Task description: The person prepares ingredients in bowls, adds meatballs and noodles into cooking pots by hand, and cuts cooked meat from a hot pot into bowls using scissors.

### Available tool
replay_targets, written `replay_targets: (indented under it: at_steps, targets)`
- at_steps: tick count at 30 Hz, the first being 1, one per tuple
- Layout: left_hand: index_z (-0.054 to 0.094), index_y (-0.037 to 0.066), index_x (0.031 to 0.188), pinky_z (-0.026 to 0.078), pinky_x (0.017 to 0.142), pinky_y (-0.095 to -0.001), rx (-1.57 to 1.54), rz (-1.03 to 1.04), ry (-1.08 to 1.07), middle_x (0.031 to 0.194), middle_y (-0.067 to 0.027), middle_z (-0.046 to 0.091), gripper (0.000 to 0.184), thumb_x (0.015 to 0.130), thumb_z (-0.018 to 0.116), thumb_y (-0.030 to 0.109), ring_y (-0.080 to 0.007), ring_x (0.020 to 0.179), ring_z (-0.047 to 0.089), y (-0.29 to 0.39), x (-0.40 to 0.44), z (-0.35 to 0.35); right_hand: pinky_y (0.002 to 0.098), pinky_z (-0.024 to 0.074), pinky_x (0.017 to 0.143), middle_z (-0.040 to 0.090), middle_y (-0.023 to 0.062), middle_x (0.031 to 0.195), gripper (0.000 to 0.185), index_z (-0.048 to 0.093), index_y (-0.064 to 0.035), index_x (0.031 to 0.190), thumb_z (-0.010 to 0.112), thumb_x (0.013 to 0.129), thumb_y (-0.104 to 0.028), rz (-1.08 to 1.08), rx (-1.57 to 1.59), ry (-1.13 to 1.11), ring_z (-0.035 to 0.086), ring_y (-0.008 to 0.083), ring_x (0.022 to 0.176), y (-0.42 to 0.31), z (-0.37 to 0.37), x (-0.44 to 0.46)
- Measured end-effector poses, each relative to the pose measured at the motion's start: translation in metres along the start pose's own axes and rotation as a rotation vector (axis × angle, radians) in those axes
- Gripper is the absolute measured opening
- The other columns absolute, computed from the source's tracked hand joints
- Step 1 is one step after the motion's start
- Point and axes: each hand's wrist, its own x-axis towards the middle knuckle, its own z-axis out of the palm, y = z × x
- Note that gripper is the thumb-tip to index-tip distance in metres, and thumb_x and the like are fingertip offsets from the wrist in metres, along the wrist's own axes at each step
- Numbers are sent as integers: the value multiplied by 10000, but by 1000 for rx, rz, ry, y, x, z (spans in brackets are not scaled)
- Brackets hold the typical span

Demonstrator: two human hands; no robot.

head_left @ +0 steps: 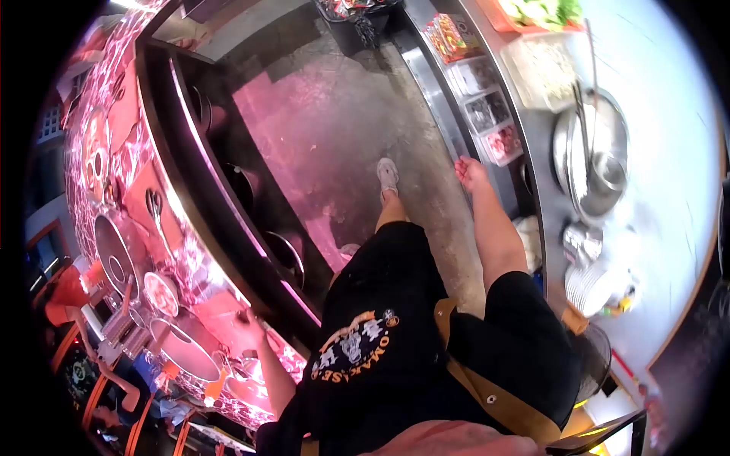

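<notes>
Left hand [247,325] at the pink-lit counter [194,262], grip indistinct. Right hand [471,175], nearer the tub of pink pieces [503,144]: fingers curled, contents indeterminable. Tub just beyond, rightward of these fingers; container row's [485,112] long axis leads away.

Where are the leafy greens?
The head camera shows the leafy greens in an orange tray on the person's right, far along the counter, beyond the tub of pale food.

This is looking like a commercial kitchen. Stacked plates [589,289] and metal bowls [608,163] are crowding a counter [661,152] beside food containers [487,111].
</notes>
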Motion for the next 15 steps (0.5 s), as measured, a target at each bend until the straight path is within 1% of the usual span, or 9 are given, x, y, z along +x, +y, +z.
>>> replay_targets:
  at_steps: [3, 5, 6, 9, 10, 11, 12, 13, 15]
  targets:
    - [443, -28, 1325, 447, 952, -399, -390, -388, -111, 1305, -197, 517, 677, 858, 687, 398, -311, 1112, 559, -6, 4, -15, 343, 552, 747, 677, 79, 966, 173, 609, -68, 977, 570, 951, -234, -75, 437, -211, 666, 213, 830, -59, 48, 101]
    - [310, -11, 1433, 407, 1020, -375, -169, -485, -22, 1397, -199, 451, 756, 893, 650, 394, -310, 1202, 515, 35, -10, -26, 399, 565, 777, 668, 119, 1042, 276, 604, -37, 977, 531, 968, -303, -124, 597, -190, 668, 271, 888, -105, 92, 140]
    - [473, -78, 1235, 484, 808, -310, -86, -325, 115, 1043, -132, 617, 568, 922, 616, 373, -209, 910, 581, 57, -24, -20, 428, 564, 768, 671, 138, 1033, 292, 604, -23, 977, 516, 966, -301, -47, 792, -172, 667, 290, 892, -128, 107, 161]
    - [466, -62, 1276, 476, 871, -317, 192, -197, 155, 1131, -139, 604, 587, 921, 616, 381, -237, 977, 581, 67, -45, -9, 484, 556, 733, 675, 175, 956, 315, 608, 6, 985, 452, 952, -265, 19, 1130, -172, 664, 321, 869, -146, 103, 245]
    - [423, -18, 1379, 380, 1056, -380, 11, -292, 58, 1343, -208, 512, 666, 883, 671, 352, -306, 1250, 484, 111, -54, -8, 470, 547, 710, 664, 150, 857, 334, 619, 2, 997, 393, 947, -239, -95, 1069, -137, 654, 311, 807, -142, 93, 284]
    - [418, -12, 1383, 383, 1054, -381, 20, -291, 39, 1343, -197, 516, 663, 882, 680, 333, -304, 1245, 490, 121, -59, 1, 460, 537, 706, 640, 131, 842, 353, 608, -2, 1018, 352, 961, -239, -76, 995, -156, 637, 294, 793, -136, 75, 326]
    - [427, 2, 1379, 402, 1034, -384, 9, -558, -17, 1310, -179, 542, 639, 887, 676, 325, -303, 1224, 509, 261, -68, -6, 465, 536, 763, 654, 124, 894, 328, 610, -14, 1039, 382, 952, -232, -148, 986, -183, 640, 280, 822, -125, 66, 347]
    - [472, 3, 1338, 424, 1009, -392, -77, -385, 26, 1252, -185, 574, 572, 886, 666, 296, -304, 1186, 538, 146, -67, 21, 471, 534, 819, 667, 117, 947, 306, 612, -25, 1060, 411, 944, -225, -220, 978, -209, 643, 265, 851, -115, 59, 359]
    - [575, -18, 1220, 430, 1004, -419, 102, -125, -10, 1215, -228, 582, 490, 848, 669, 288, -354, 1151, 554, 226, -67, 11, 418, 535, 851, 664, 100, 1009, 269, 603, -20, 1098, 457, 944, -183, -595, 207, -206, 639, 239, 895, -113, 70, 318]
